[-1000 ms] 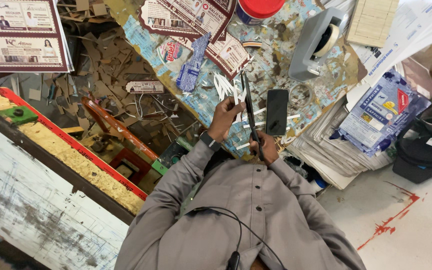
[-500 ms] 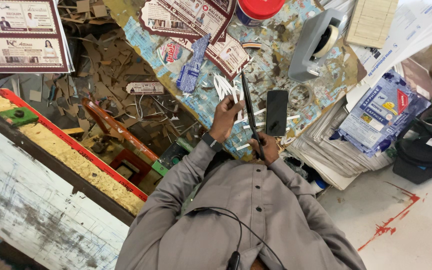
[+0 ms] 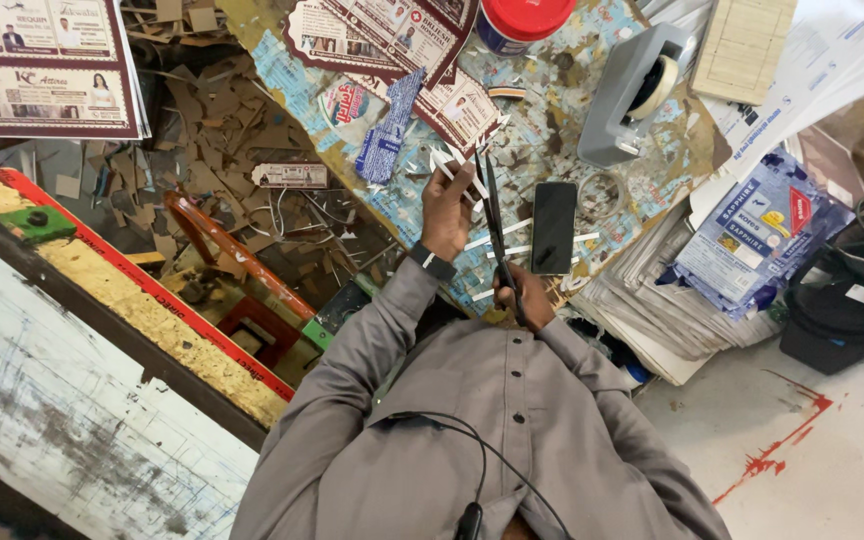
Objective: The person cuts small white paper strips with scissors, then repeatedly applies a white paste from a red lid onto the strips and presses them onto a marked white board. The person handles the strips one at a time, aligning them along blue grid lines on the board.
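Note:
My left hand (image 3: 449, 210) is raised over the worktable and pinches a fan of narrow white paper strips (image 3: 449, 160). My right hand (image 3: 524, 298), closer to my chest, grips the handles of long dark scissors (image 3: 493, 215). Their blades point away from me and lie right beside the strips. More cut white strips (image 3: 497, 238) lie on the patterned table cover (image 3: 552, 140) under my hands. A black phone (image 3: 553, 227) rests face-up just right of the scissors.
A grey tape dispenser (image 3: 632, 95) and a red-lidded jar (image 3: 520, 20) stand at the far side. Stacked newspapers (image 3: 652, 300) and a blue packet (image 3: 762, 235) lie to the right, printed flyers (image 3: 382, 30) beyond. Cardboard scraps and an orange frame (image 3: 237, 260) fill the left.
My left hand with the strips has edged slightly away from me along the scissor blades. The right hand and the scissors have barely moved.

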